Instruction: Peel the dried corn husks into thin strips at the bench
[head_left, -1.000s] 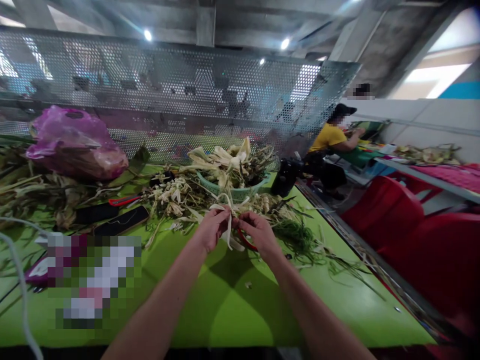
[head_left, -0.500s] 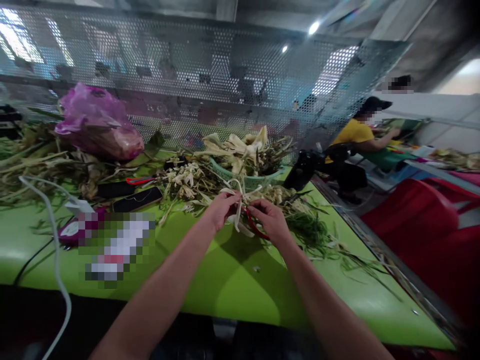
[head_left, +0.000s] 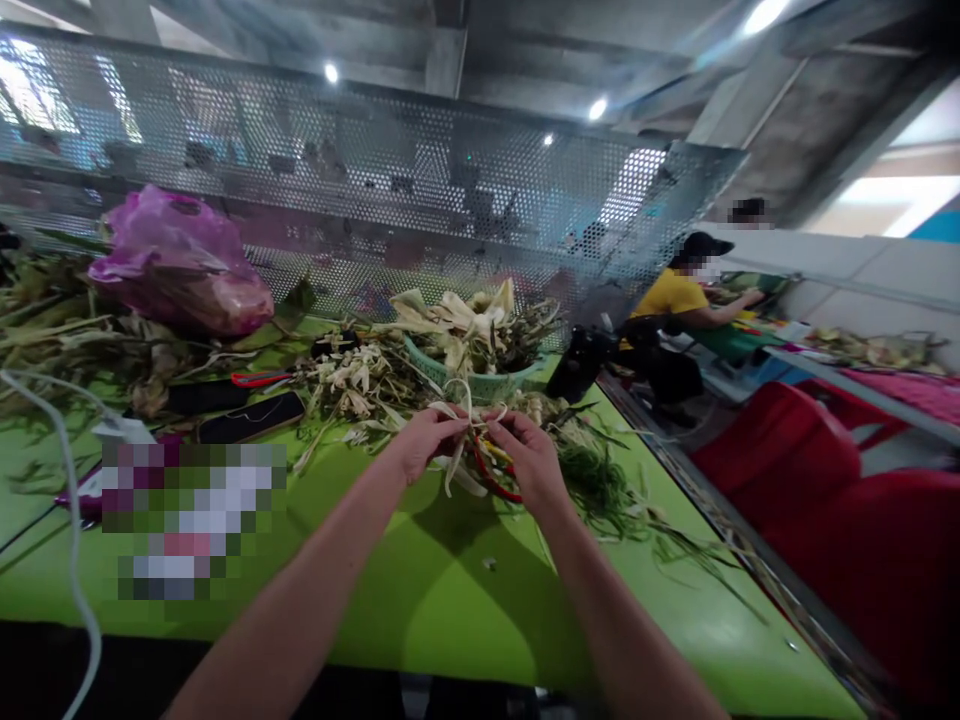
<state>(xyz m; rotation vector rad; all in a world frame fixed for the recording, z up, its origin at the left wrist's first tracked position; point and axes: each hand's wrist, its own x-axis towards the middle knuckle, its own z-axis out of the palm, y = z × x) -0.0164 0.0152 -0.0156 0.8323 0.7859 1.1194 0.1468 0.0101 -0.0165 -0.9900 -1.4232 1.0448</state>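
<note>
My left hand (head_left: 433,440) and my right hand (head_left: 525,455) meet over the green table. Between their pinched fingertips are pale dried husk strips (head_left: 454,470), with thin ends curling up and hanging down. A tool with red curved handles (head_left: 501,488) and a bit of yellow shows by my right palm; its head is hidden, and I cannot tell whether the hand grips it. Just beyond my hands stands a green basket (head_left: 487,384) heaped with dried husks (head_left: 480,310). A pile of small cream husk pieces (head_left: 352,372) lies to its left.
Green shredded strands (head_left: 600,490) lie right of my hands. A black cylindrical object (head_left: 577,362) stands behind. To the left are a phone (head_left: 251,417), a red-handled tool (head_left: 259,379), a purple bag (head_left: 180,265) and a white cable (head_left: 71,540). Red chairs (head_left: 780,450) and a person in yellow (head_left: 671,293) are beyond.
The view has tilted up and shifted right. Both hands stay together at the husk strips, my right fingers now nearer my left; more of the red and yellow tool shows.
</note>
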